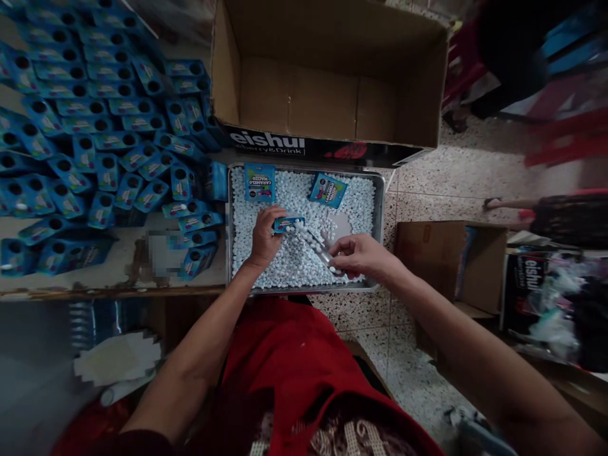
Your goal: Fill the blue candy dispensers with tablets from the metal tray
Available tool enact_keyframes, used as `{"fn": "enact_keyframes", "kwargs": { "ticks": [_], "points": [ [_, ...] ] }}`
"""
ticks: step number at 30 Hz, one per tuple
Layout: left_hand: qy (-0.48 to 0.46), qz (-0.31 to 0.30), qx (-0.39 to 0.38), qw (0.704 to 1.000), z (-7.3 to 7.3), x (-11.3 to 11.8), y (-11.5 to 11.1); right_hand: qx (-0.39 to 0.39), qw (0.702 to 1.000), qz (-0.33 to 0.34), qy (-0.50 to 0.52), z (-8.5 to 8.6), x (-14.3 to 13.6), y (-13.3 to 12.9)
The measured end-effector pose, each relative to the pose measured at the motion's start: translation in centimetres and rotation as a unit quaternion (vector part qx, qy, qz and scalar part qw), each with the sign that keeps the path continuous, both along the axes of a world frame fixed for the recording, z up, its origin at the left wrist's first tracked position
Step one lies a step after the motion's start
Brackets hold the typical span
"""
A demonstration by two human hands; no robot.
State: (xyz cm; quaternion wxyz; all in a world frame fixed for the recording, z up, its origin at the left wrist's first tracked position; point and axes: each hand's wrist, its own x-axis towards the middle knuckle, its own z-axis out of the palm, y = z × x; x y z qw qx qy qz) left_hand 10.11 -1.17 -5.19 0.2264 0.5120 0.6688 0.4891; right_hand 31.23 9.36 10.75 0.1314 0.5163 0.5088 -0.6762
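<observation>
My left hand is closed around a small blue candy packet, held upright above the tray with its top facing me. In my right hand is a metal scoop, tilted toward the packet. Small white candies lie between the scoop and the packet's mouth; whether they are falling in I cannot tell. Beneath both hands, a metal tray is spread with white candies. Two more blue packets, one upper left and one upper right, rest on the candies.
Many blue packets with round holes stand on the table at left. Behind the tray sits a large cardboard box. An open carton and plastic bags are at right. Another person's leg shows far right.
</observation>
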Motion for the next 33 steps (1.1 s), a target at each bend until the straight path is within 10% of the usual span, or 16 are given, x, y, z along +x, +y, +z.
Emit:
{"fn": "enact_keyframes", "kwargs": {
  "ticks": [9,14,17,23,28,33],
  "points": [
    [0.040,-0.013,-0.068,0.997,0.7,-0.8,-0.5,0.029,0.999,0.037,-0.003,0.1,4.9,-1.4],
    [-0.003,0.054,-0.092,0.994,0.8,-1.1,-2.2,0.337,0.907,0.160,-0.195,-5.6,11.4,-3.3],
    [-0.100,0.050,-0.124,0.986,0.0,-0.9,-3.0,0.397,0.843,0.242,-0.270,-9.9,11.9,-3.9],
    [-0.209,0.081,-0.126,0.966,-0.6,-0.9,-4.0,0.385,0.902,0.153,-0.125,-15.4,8.3,-4.7],
    [-0.174,0.073,-0.130,0.973,0.0,-0.8,-4.4,0.319,0.947,0.015,-0.031,-12.7,9.3,-4.4],
    [-0.078,0.052,-0.136,0.986,1.0,0.1,-4.0,0.314,0.946,0.078,0.002,-6.8,7.6,-2.7]
  ]
}}
